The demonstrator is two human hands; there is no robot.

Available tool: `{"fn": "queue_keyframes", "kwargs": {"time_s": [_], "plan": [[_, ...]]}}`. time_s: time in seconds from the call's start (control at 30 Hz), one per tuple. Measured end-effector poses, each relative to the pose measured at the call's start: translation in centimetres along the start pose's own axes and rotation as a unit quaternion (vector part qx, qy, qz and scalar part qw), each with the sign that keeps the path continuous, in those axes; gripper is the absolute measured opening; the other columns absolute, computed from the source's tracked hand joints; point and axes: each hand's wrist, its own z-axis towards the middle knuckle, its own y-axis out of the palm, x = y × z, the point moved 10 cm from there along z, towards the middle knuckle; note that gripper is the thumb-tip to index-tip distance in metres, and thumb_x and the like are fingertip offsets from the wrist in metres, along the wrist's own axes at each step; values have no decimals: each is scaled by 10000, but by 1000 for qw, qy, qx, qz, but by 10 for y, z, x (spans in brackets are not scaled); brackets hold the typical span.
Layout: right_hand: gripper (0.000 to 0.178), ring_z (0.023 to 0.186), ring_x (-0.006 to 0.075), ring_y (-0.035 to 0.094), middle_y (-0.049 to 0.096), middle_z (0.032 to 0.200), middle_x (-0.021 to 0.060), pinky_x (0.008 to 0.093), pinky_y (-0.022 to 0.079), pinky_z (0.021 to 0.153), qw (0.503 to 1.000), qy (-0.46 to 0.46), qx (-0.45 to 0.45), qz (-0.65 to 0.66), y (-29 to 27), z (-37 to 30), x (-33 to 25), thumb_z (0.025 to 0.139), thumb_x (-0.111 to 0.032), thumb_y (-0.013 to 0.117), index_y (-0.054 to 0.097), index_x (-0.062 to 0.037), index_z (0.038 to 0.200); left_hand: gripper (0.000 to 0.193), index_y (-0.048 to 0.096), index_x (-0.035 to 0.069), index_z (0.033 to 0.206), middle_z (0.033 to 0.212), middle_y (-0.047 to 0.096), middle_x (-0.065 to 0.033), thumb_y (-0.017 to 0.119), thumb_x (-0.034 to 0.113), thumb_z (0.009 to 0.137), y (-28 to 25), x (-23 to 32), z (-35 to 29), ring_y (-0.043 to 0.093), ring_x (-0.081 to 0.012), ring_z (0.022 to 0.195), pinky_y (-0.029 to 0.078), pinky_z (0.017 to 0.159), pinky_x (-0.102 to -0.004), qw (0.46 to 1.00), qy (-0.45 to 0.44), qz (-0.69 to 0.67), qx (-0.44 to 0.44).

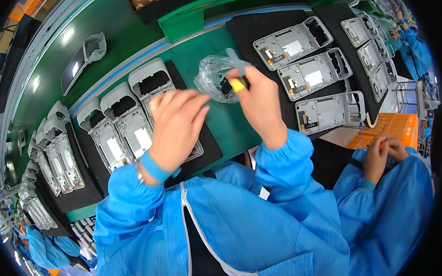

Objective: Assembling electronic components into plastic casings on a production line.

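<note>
My right hand (263, 103) is closed by a clear plastic bag (204, 79) that holds small black parts (225, 85). A slim, blurred grey tool (234, 58) sticks out past its fingers; I cannot make out its kind. Yellow covers the tip of the thumb. My left hand (176, 128), with a blue wrist band, is open with its fingers stretched toward the bag. Nothing shows in it. It hovers over a grey device housing (148, 75) and hides part of it. Two similar housings (113, 142) lie just left of it.
Three grey housings (312, 75) lie on a black mat right of the bag, with more beyond. Further rows (57, 155) are at the left. A device with a dark screen (75, 70) rests on the green belt. A co-worker's hands (382, 151) are at the right, near an orange crate (396, 128).
</note>
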Motion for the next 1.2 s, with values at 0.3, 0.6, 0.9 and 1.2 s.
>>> {"fn": "queue_keyframes", "kwargs": {"time_s": [0.3, 0.6, 0.9, 1.2], "plan": [[214, 503, 32, 350, 531, 777, 38, 212, 355, 465, 819, 135, 81, 551, -14, -31, 36, 937, -147, 463, 563, 19, 1028, 102, 677, 89, 795, 741, 620, -34, 656, 82, 696, 78, -22, 54, 569, -222, 757, 381, 728, -349, 993, 4, 108, -36], [194, 494, 33, 345, 524, 775, 51, 194, 325, 449, 803, 159, 25, 573, -2, -41, 43, 930, -126, 476, 550, 16, 1039, 80, 649, 56, 777, 777, 603, -83, 651, 78, 700, 89, -38, 67, 565, -280, 744, 417, 647, -380, 997, -8, 62, -56], [162, 574, 7, 428, 569, 752, 0, 176, 331, 493, 857, 186, -7, 481, 4, -32, 29, 857, -79, 593, 600, -22, 1009, 176, 559, 1, 1005, 878, 606, -52, 570, 118, 874, 59, -55, 24, 579, -141, 813, 473, 766, -275, 780, -328, -531, -46], [152, 767, 98, 561, 582, 857, 46, 227, 446, 661, 926, 41, -165, 338, 68, -37, -40, 801, -1, 609, 652, -17, 946, 213, 540, -21, 1036, 927, 606, -74, 602, 72, 855, 9, -63, -62, 592, -139, 840, 489, 786, -259, 690, -390, -601, 98]]}}
